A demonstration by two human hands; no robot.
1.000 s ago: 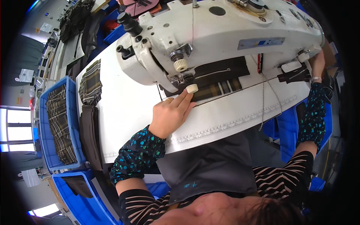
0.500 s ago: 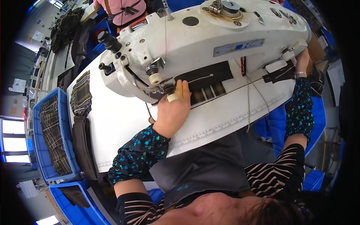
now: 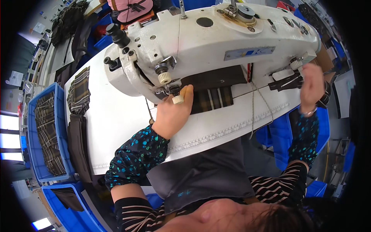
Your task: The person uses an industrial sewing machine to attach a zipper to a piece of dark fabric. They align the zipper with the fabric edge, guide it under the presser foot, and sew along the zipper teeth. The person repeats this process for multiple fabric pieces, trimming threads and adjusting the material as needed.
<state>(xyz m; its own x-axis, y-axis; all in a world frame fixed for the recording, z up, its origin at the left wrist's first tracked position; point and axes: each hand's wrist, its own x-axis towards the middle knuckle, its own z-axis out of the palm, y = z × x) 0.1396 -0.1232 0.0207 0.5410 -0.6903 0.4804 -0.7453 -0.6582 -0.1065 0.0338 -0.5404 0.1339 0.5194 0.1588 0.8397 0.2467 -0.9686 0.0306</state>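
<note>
A white sewing machine (image 3: 201,42) spans the white table in front of me. Beneath its arm lies a dark brown fabric piece (image 3: 216,77), with a plaid fabric piece (image 3: 212,99) along its near side. My left hand (image 3: 173,114) is by the needle area, its fingers bent and closed at the left end of the fabric. Its thumb and fingertips are partly hidden, and machine parts cover the needle. My right hand (image 3: 312,87) hovers off the table's right edge, near the machine's right end. Its fingers curl away and are blurred, so any grip is unclear.
Dark strips (image 3: 286,83) and a white oval piece (image 3: 283,74) lie at the right. On the left are folded plaid fabric (image 3: 79,91), dark folded fabric (image 3: 79,143) and a blue crate (image 3: 63,127) of plaid pieces. Cords (image 3: 254,108) hang over the ruler-marked front edge.
My right hand has come back from behind the machine's right end toward me. My left fingers have gone from stretched out to bent. The dark fabric has shifted, covering the long pale line on it.
</note>
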